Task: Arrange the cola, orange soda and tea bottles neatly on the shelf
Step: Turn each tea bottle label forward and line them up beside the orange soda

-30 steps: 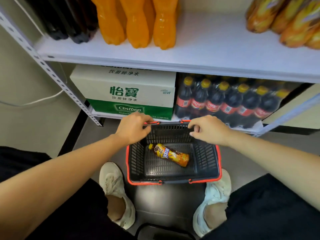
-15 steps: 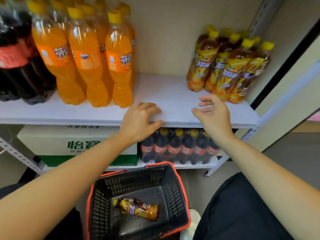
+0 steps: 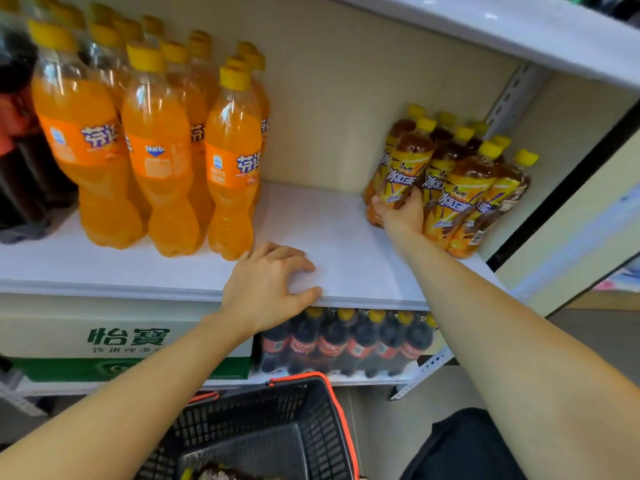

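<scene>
White-and-green water carton (image 3: 128, 341), black orange-rimmed basket (image 3: 242, 420) below

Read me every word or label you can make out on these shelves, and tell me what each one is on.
"芬达": right orange soda bottle.
"FANTA": middle orange soda bottle.
"冰红茶": tea bottle gripped by the right hand.
"怡寶": white and green carton; the line beneath is too blurred to read.
Cola bottles below: red labels too blurred to read.

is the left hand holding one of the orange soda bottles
No, the left hand rests on the white shelf board; only the right hand grips a yellow-labelled brown tea bottle.
</scene>
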